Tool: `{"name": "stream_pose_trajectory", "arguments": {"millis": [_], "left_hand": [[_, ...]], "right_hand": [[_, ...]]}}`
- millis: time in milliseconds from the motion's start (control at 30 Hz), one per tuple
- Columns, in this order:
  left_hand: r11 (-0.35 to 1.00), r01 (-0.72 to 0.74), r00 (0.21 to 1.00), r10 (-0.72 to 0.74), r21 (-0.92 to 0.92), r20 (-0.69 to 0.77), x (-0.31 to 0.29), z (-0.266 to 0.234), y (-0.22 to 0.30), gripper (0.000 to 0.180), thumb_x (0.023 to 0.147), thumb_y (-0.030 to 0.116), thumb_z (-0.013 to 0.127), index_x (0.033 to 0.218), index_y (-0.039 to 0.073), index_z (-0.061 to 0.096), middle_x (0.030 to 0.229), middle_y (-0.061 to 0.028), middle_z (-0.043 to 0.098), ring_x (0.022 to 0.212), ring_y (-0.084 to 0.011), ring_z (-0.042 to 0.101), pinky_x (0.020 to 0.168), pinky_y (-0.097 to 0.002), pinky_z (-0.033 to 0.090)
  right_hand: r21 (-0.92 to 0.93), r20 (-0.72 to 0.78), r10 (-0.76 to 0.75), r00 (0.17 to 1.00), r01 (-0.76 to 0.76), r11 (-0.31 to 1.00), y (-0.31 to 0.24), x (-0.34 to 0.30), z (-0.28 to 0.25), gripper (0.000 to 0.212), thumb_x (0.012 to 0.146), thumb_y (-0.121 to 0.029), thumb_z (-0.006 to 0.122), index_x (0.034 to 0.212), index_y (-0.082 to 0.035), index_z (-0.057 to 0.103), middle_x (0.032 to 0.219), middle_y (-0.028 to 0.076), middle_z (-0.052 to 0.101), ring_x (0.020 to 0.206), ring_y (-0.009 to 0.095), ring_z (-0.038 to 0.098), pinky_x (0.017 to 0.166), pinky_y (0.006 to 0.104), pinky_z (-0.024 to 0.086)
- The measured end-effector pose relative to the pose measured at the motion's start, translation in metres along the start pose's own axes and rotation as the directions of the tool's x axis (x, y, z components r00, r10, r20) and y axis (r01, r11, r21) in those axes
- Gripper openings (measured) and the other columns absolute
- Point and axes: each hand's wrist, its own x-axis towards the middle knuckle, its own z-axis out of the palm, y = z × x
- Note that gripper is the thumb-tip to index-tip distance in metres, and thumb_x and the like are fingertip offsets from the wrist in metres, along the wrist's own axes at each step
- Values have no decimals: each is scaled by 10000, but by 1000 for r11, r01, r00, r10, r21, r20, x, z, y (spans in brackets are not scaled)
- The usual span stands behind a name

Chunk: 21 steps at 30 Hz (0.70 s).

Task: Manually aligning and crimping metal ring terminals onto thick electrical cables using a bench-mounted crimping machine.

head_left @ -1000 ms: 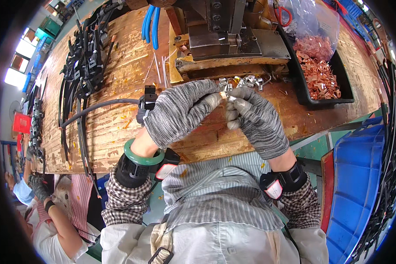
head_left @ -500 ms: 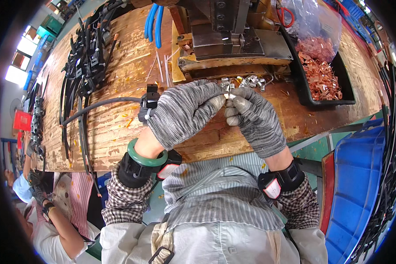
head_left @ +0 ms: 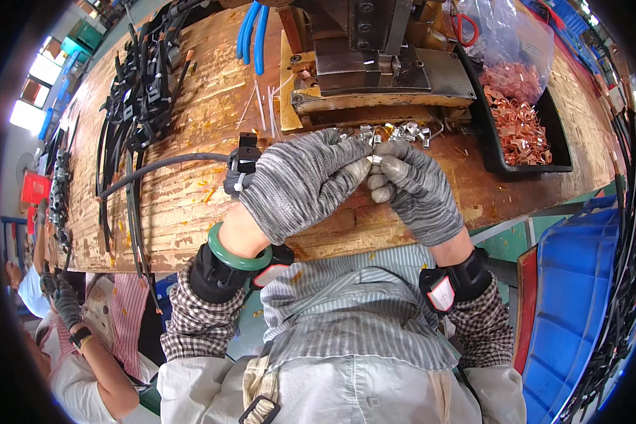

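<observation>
My left hand (head_left: 297, 182), in a grey knitted glove, is closed around the end of a black cable (head_left: 169, 164). A black plastic block (head_left: 247, 150) sits on that cable beside the wrist, and the cable trails off to the left. Fingertip to fingertip with it, my right hand (head_left: 424, 194), gloved alike, pinches a small silver metal sleeve (head_left: 376, 160) at the cable's tip. The fingers hide whether the sleeve is around the wire. Several loose silver sleeves (head_left: 406, 132) lie on the table just beyond the fingertips.
A metal press (head_left: 367, 71) stands right behind the sleeves. To its right is a black bin (head_left: 498, 161) of copper pieces (head_left: 516, 127). Black cable assemblies (head_left: 138, 99) are heaped at left on the wooden table (head_left: 212, 99). Blue crates (head_left: 569, 304) stand lower right; another person (head_left: 95, 353) works lower left.
My right hand has shifted slightly right and up, and the silver sleeve shows more clearly at the fingertips. The view has moved a little. The other person's gloved hand has moved.
</observation>
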Motion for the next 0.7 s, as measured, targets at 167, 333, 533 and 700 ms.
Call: {"name": "stream_pose_trajectory", "arguments": {"millis": [167, 333, 533, 700], "left_hand": [[1000, -8, 1000, 8, 22, -9, -2, 2, 2, 250, 819, 178, 560, 1010, 24, 609, 858, -156, 600, 746, -300, 595, 660, -339, 482], [992, -45, 997, 51, 115, -56, -5, 7, 1, 247, 789, 174, 586, 992, 35, 614, 829, -150, 594, 710, -302, 596, 631, -342, 483], [998, 59, 998, -59, 28, -13, -8, 5, 4, 428, 718, 195, 658, 1094, 37, 528, 858, -148, 591, 731, -260, 598, 633, -332, 477], [991, 35, 888, 27, 128, -460, -45, -13, -9, 415, 707, 154, 680, 1063, 21, 513, 1069, -136, 518, 944, -243, 527, 833, -329, 427]], "right_hand": [[-130, -55, 12, 998, -19, 991, -6, 0, 0, 214, 825, -88, 586, 1012, 15, 562, 877, 90, 614, 747, 162, 623, 627, 244, 541], [-263, -16, -20, 1000, 15, 965, -11, -2, 4, 213, 806, -69, 604, 995, 25, 572, 874, 105, 617, 755, 180, 627, 648, 259, 546], [-461, 58, -95, 994, 111, 880, -10, -1, 5, 205, 806, -55, 601, 991, 33, 590, 872, 112, 624, 765, 176, 629, 646, 258, 545], [-408, -35, -29, 999, 12, 913, -17, -3, 9, 204, 812, -57, 591, 998, 28, 594, 836, 106, 631, 754, 178, 634, 640, 255, 545]]}}
